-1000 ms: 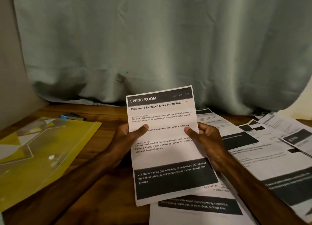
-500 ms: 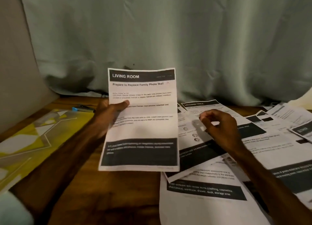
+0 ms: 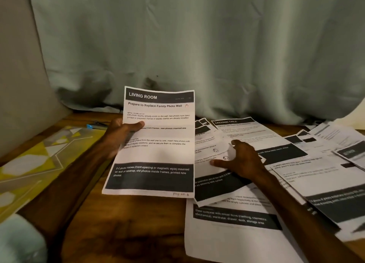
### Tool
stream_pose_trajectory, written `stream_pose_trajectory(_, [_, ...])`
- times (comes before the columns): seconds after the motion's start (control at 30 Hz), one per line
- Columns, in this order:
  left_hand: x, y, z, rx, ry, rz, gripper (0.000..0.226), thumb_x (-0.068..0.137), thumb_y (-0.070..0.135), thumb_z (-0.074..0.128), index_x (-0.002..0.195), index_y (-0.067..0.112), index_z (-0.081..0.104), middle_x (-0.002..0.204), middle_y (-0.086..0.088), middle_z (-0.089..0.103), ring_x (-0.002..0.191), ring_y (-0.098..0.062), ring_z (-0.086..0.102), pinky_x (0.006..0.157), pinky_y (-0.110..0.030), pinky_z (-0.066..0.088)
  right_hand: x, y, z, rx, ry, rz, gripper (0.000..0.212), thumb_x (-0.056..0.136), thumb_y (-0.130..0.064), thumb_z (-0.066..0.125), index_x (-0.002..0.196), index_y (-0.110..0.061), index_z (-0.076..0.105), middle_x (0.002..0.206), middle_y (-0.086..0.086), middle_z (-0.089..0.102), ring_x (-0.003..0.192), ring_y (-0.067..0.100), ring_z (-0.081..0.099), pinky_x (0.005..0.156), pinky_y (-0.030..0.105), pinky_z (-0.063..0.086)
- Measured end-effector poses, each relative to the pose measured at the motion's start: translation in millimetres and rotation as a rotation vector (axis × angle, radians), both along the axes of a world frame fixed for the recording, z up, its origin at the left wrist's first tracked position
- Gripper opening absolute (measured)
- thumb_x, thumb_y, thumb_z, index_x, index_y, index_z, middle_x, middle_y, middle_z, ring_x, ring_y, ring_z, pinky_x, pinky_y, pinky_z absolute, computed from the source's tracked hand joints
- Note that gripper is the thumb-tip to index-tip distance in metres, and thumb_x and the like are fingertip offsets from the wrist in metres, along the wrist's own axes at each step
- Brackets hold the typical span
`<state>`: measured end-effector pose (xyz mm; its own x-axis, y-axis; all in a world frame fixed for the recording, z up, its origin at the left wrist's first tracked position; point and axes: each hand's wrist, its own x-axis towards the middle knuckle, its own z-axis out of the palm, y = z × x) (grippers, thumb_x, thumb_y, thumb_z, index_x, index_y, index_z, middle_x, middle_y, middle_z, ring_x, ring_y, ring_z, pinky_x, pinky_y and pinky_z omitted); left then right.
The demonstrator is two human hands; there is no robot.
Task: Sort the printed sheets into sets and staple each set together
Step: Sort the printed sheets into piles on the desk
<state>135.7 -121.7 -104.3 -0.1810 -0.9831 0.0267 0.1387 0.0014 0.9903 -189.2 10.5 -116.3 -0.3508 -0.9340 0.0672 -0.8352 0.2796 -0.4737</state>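
Right hand [image 3: 244, 161] released the Living Room sheet [image 3: 158, 154], now resting on loose sheets [image 3: 246, 130].

The brown wooden desk [image 3: 128, 223] bore a yellow plastic folder [image 3: 29, 173] lying flat at its left side, a small blue-ended item [image 3: 96, 125] just past the folder's far edge, and overlapping printed sheets [image 3: 325, 175], many with black bands, spread loosely across its right half.
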Motion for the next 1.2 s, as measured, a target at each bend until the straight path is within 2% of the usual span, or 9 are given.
stream_pose_trajectory(0.1, [-2,0,-1,0.014,0.017,0.005,0.044,0.088,0.013,0.075,0.13,0.009,0.062,0.115,-0.01,0.076,0.097,-0.032,0.076,0.069,-0.039,0.063,-7,-1,-2,-0.092,-0.175,0.004,0.059,0.082,-0.032,0.084,0.13,-0.008,0.06,0.12,0.001,0.065,0.112,0.02,0.063,0.091,0.027,0.046])
stream_pose_trajectory(0.17, [-2,-1,-2,0.022,0.028,0.007,0.05,0.085,0.014,0.078,0.132,0.009,0.06,0.115,-0.011,0.076,0.098,-0.033,0.076,0.074,-0.043,0.063,-15,-6,-8,-0.189,-0.177,-0.015,0.04,0.087,-0.027,0.08,0.121,-0.01,0.069,0.117,0.004,0.073,0.094,0.014,0.067,0.085,0.029,0.054])
stream_pose_trajectory(0.23, [-3,0,-1,0.025,0.022,0.006,0.051,0.084,0.016,0.079,0.131,0.01,0.06,0.116,-0.011,0.076,0.098,-0.034,0.076,0.079,-0.046,0.062,-22,-9,-9,-0.259,-0.207,-0.025,0.026,0.09,-0.023,0.076,0.115,-0.012,0.074,0.115,0.006,0.076,0.087,0.008,0.068,0.072,0.018,0.049])
stream_pose_trajectory(0.33, [-5,1,-1,0.02,0.01,0.007,0.044,0.087,0.016,0.078,0.127,0.01,0.062,0.114,-0.012,0.076,0.096,-0.034,0.076,0.078,-0.044,0.062,-30,-9,-3,-0.391,-0.396,-0.047,0.017,0.092,-0.02,0.074,0.108,-0.014,0.075,0.106,0.002,0.078,0.076,0.001,0.069,0.067,0.017,0.053])
stream_pose_trajectory(0.47, [-9,6,0,-0.012,-0.017,-0.008,0.033,0.091,0.016,0.074,0.122,0.009,0.065,0.109,-0.012,0.077,0.095,-0.037,0.076,0.081,-0.046,0.062,-36,-6,5,-0.526,-0.685,-0.099,0.017,0.093,-0.018,0.073,0.11,-0.015,0.073,0.081,-0.009,0.076,0.067,0.001,0.074,0.052,0.012,0.052])
stream_pose_trajectory(0.57, [-13,11,2,-0.024,-0.025,-0.033,0.028,0.093,0.016,0.071,0.119,0.009,0.065,0.105,-0.013,0.078,0.087,-0.036,0.076,0.068,-0.04,0.065,-40,-5,8,-0.566,-0.781,-0.111,0.017,0.092,-0.018,0.074,0.109,-0.017,0.073,0.078,-0.01,0.075,0.066,0.003,0.074,0.051,0.014,0.053])
stream_pose_trajectory(0.7, [-14,13,3,-0.026,-0.02,-0.048,0.037,0.092,0.017,0.072,0.126,0.008,0.063,0.109,-0.014,0.077,0.093,-0.04,0.075,0.072,-0.043,0.064,-44,-5,11,-0.601,-0.807,-0.115,0.021,0.091,-0.019,0.075,0.112,-0.013,0.074,0.084,-0.005,0.077,0.068,0.005,0.075,0.053,0.017,0.055])
stream_pose_trajectory(1.0, [-20,19,5,-0.019,0.007,-0.045,0.036,0.091,0.015,0.072,0.126,0.007,0.063,0.11,-0.014,0.077,0.09,-0.037,0.076,0.063,-0.038,0.064,-44,-4,10,-0.618,-0.825,-0.109,0.026,0.091,-0.021,0.075,0.116,-0.014,0.073,0.086,-0.008,0.075,0.067,0.003,0.074,0.052,0.015,0.054])
stream_pose_trajectory(1.2, [-23,21,7,-0.004,0.05,-0.039,0.039,0.089,0.017,0.074,0.124,0.008,0.062,0.108,-0.012,0.078,0.088,-0.036,0.077,0.061,-0.037,0.063,-41,-3,11,-0.625,-0.85,-0.109,0.019,0.091,-0.022,0.075,0.109,-0.017,0.072,0.088,-0.006,0.076,0.066,0.005,0.074,0.051,0.016,0.054])
